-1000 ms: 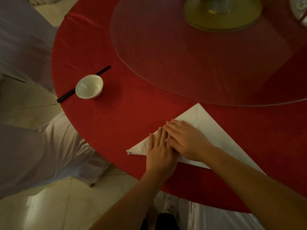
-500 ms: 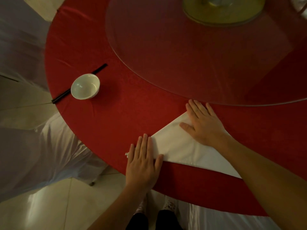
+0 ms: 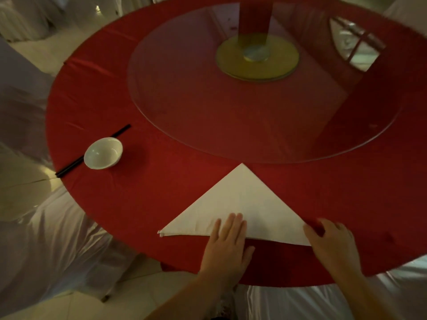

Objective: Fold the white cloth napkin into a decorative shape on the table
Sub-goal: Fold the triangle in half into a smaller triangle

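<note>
The white cloth napkin point(image 3: 242, 202) lies flat on the red tablecloth point(image 3: 150, 195) as a triangle, its apex pointing away from me and its long edge near the table's front rim. My left hand point(image 3: 227, 245) rests flat, fingers together, across the middle of that long edge. My right hand point(image 3: 332, 243) is at the napkin's right corner, thumb and fingers curled around the tip. The corner itself is hidden under that hand.
A white bowl point(image 3: 103, 153) sits at the left on black chopsticks point(image 3: 120, 132). A large glass turntable point(image 3: 265, 88) with a gold hub point(image 3: 257, 57) covers the table's middle, its rim just beyond the napkin's apex. White-covered chairs point(image 3: 46, 239) stand around.
My right hand left the napkin's apex and came down to the right corner. My left hand shifted from the left corner to the middle of the long edge. The view now takes in more of the table.
</note>
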